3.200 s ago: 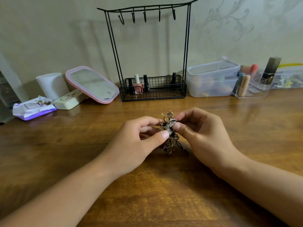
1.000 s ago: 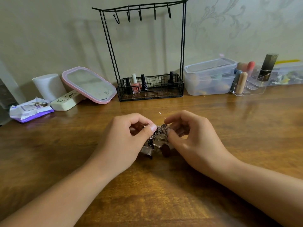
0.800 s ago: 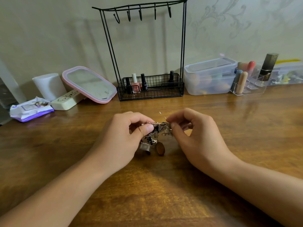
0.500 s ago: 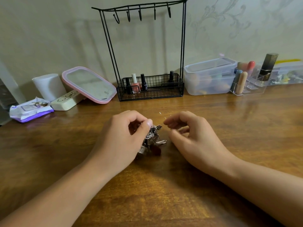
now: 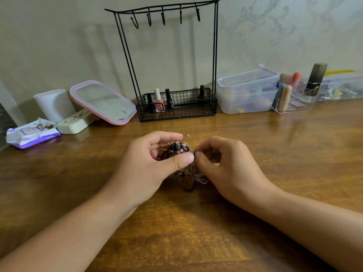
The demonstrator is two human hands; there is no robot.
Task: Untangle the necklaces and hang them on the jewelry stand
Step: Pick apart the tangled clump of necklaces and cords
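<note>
Necklaces [image 5: 181, 152] bunched into one tight knot of thin chain, beads and small pendants, held just above the counter [image 5: 78, 183] between both hands, well in front of the jewelry stand [image 5: 170, 55]. Left hand [image 5: 149, 165] curled round the knot, thumb pressed on its near side, fingers over the top. Right hand [image 5: 225, 163] pinching at the knot's right edge with thumb and forefinger; hard to tell which strand is caught. Loose loops and an oval pendant [image 5: 188, 185] hanging below, touching or nearly touching the wood.

Probably very light and fully limp: no stiffness to push against, only pulling. Fine links likely fragile, prone to kink or snap if tugged hard, and slippery between fingertips. Best taken at a clasp, pendant or free end, not mid-chain, teasing loops loose with small pinches while the other hand steadies the bulk. All five hooks [image 5: 164, 18] on the stand's top bar bare; nothing hung yet. Risk: tightening the knot by pulling strands apart too soon.
</note>
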